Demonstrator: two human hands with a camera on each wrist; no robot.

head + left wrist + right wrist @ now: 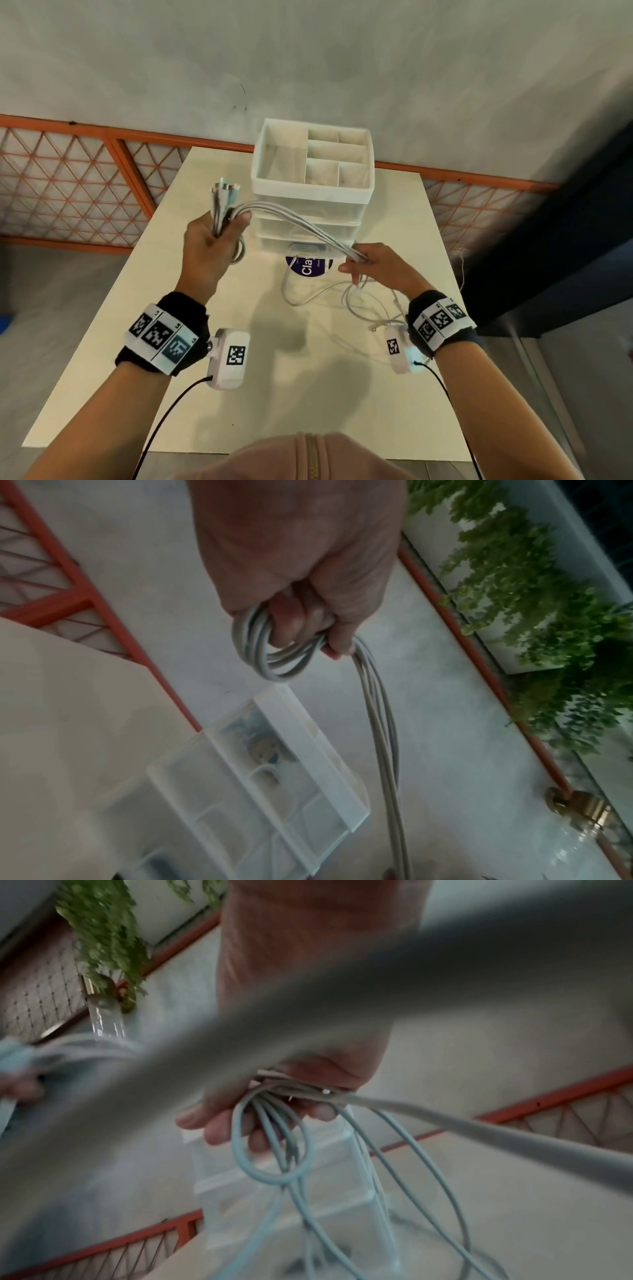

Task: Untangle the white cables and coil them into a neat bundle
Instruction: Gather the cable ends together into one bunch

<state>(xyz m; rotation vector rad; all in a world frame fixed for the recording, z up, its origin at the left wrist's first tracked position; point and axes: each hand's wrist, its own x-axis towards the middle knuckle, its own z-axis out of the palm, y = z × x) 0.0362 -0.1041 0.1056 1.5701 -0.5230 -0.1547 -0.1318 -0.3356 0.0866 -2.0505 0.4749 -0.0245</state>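
Observation:
Several white cables stretch in a bunch between my two hands above the table. My left hand is raised at the left and grips them in a fist, plug ends sticking up and a small loop wound round the fingers. My right hand is lower at the right, fingers curled round the same strands. Below it the loose lengths hang and lie in curls on the table. A blurred cable close to the lens crosses the right wrist view.
A white and clear drawer organiser with an open compartment tray on top stands at the table's far middle. A round purple-labelled lid lies in front of it. The cream table is backed by an orange mesh railing.

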